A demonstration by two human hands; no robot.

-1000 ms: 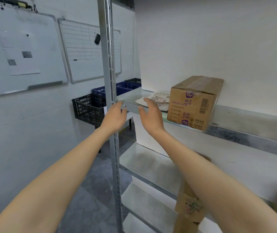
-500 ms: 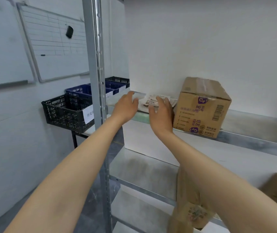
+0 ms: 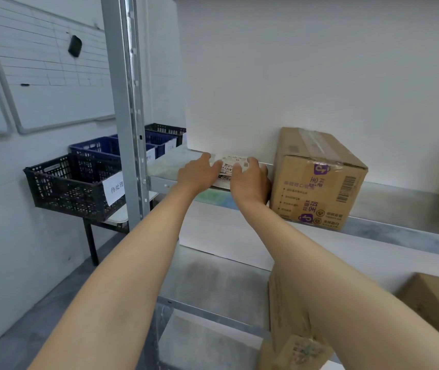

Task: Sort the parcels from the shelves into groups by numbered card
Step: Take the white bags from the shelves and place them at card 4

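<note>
the metal shelf (image 3: 399,206) is carrying a cardboard box (image 3: 317,182) to the right. a black crate (image 3: 66,185) is sitting at the left, past the upright. the left hand (image 3: 198,174) is laying straight, close-set fingers on the left edge of the flat parcel (image 3: 233,166), which is lying just left of the box. the right hand (image 3: 250,180) is covering its right end; whether those fingers are gripping cannot be told.

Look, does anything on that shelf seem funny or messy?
The cardboard box on the shelf sits turned at an angle to the front edge, and its printed writing looks upside down, so it may be standing upside down.
</note>
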